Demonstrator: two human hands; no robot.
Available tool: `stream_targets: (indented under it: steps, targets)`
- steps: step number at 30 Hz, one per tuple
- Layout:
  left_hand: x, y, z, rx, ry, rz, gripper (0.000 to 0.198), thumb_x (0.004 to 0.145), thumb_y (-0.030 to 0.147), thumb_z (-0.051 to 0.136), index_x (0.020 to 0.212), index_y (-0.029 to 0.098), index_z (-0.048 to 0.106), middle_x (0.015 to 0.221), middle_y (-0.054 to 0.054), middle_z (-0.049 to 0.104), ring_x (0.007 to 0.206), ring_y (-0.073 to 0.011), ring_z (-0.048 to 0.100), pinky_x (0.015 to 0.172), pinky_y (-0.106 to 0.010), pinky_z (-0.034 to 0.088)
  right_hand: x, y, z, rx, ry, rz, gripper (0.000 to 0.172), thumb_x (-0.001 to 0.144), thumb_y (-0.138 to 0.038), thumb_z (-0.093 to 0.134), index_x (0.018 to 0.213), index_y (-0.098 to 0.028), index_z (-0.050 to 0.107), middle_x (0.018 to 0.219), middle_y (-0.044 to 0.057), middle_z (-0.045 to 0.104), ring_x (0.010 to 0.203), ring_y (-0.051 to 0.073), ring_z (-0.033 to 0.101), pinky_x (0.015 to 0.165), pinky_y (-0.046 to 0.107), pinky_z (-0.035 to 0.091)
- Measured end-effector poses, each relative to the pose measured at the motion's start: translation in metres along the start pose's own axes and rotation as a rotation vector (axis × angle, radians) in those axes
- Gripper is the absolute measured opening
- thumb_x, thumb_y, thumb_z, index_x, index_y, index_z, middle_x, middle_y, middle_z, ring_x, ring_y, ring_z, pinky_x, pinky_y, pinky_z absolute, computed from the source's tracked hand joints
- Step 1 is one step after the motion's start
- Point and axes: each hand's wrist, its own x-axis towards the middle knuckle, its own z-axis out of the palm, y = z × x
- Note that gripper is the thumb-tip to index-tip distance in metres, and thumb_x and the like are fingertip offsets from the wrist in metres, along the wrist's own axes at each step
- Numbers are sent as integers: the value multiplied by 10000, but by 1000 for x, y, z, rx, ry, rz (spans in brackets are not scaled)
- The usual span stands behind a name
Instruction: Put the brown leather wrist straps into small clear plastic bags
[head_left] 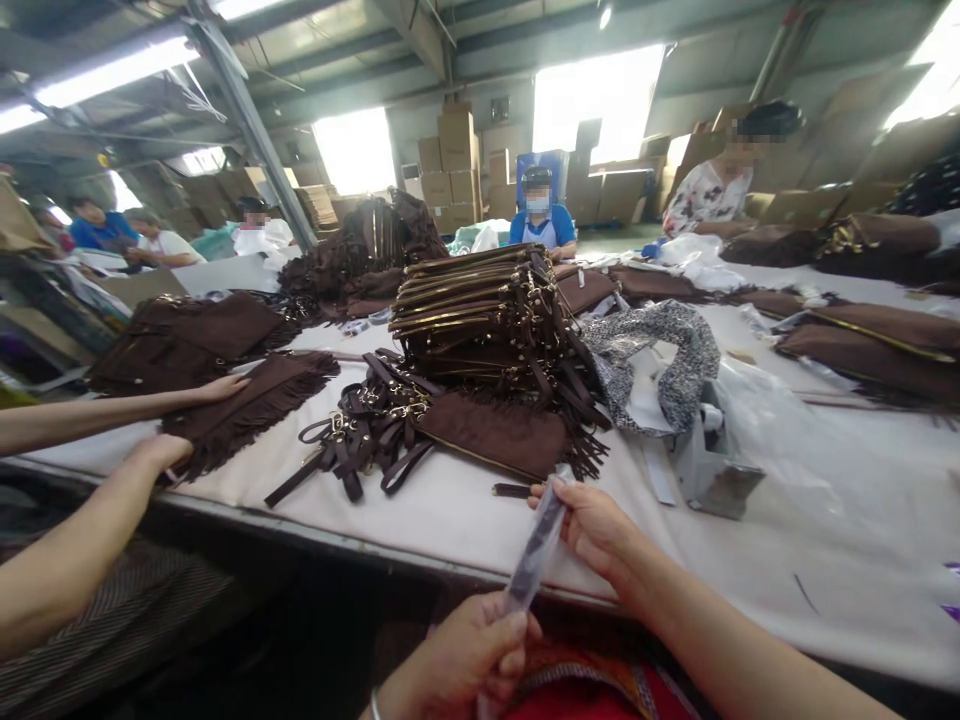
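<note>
A dark strap in a clear plastic sleeve [537, 545] is stretched slantwise between my two hands, just over the table's front edge. My left hand [480, 645] is closed round its lower end. At the upper end, my right hand [592, 520] pinches the sleeve between thumb and fingers. Beyond my right hand lies a brown fringed pouch [495, 432] with a zip along its edge. A short dark strip [511, 490] rests on the cloth beside my right fingertips. To the left is a heap of dark straps [360, 430] with metal clasps.
A tall stack of brown zipped pouches [465, 310] stands mid-table. On its right are a speckled cloth [660, 350], a grey box-like holder [712, 470] and loose clear plastic [810, 450]. At left, a co-worker's hands touch a fringed brown piece [255, 400]. Other people sit farther back.
</note>
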Motion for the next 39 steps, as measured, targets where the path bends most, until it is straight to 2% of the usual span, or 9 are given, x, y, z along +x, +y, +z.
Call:
stream_targets:
  steps: [5, 9, 13, 17, 22, 26, 30, 34, 39]
  targets:
    - [-28, -2, -32, 452, 2, 21, 495, 805, 635, 554, 800, 151, 656, 484, 63, 410, 410, -64, 297, 424, -225, 194, 2, -2, -6, 23, -6, -28, 27, 900, -150, 561, 881, -154, 580, 902, 115, 761, 788, 190, 735, 693, 286, 584]
    - [-47, 18, -44, 617, -141, 16, 547, 729, 676, 620, 830, 145, 711, 620, 22, 514, 540, -88, 366, 503, -227, 261, -2, 2, -3, 28, -15, -44, 10, 889, -165, 584, 886, -157, 580, 924, 121, 763, 795, 191, 735, 677, 279, 579]
    - [-35, 41, -27, 531, -79, 224, 645, 739, 698, 589, 1068, 151, 679, 939, -68, 674, 828, -204, 571, 747, -287, 428, -11, 9, 4, 23, -56, -19, 55, 862, -187, 619, 892, -158, 582, 908, 121, 767, 779, 199, 734, 650, 277, 565]
    - [-1, 33, 0, 357, 48, 172, 603, 849, 660, 449, 917, 105, 674, 770, -93, 677, 685, -186, 618, 668, -302, 459, -21, 12, 8, 6, -76, -24, 98, 811, -205, 666, 859, -148, 602, 832, 105, 766, 755, 195, 724, 643, 265, 554]
    - [30, 13, 18, -41, 66, 90, 475, 801, 615, 556, 859, 145, 598, 577, 33, 497, 493, -137, 566, 518, -271, 469, -30, 20, 3, -156, -82, -4, 173, 771, -279, 687, 845, -136, 624, 743, 70, 737, 537, 121, 632, 453, 193, 451]
    - [39, 19, 26, -16, 177, 96, 475, 797, 633, 552, 824, 159, 560, 593, 50, 458, 471, -98, 509, 473, -235, 460, -37, 34, -1, -250, -147, 22, 331, 745, -435, 691, 907, -154, 627, 495, -27, 594, 349, 117, 497, 341, 198, 336]
    - [38, 27, 32, 45, 218, 88, 492, 805, 674, 505, 847, 183, 516, 586, 83, 391, 416, -38, 316, 402, -165, 328, -39, 37, -2, -227, -180, 0, 379, 724, -463, 717, 901, -133, 655, 484, -46, 549, 394, 85, 479, 396, 175, 330]
    - [30, 25, 36, 146, 254, 110, 460, 813, 664, 495, 813, 205, 470, 536, 111, 315, 398, -36, 229, 379, -160, 221, -31, 28, 1, -202, -146, 193, 506, 828, -598, 530, 747, -113, 651, 455, 0, 552, 368, 94, 449, 394, 198, 335]
    - [24, 13, 34, 224, 270, 82, 487, 811, 684, 468, 856, 200, 497, 548, 99, 367, 383, -39, 246, 362, -184, 181, -5, 19, 5, -259, -22, 59, 198, 763, -330, 622, 652, -172, 576, 549, 50, 655, 449, 167, 584, 452, 271, 447]
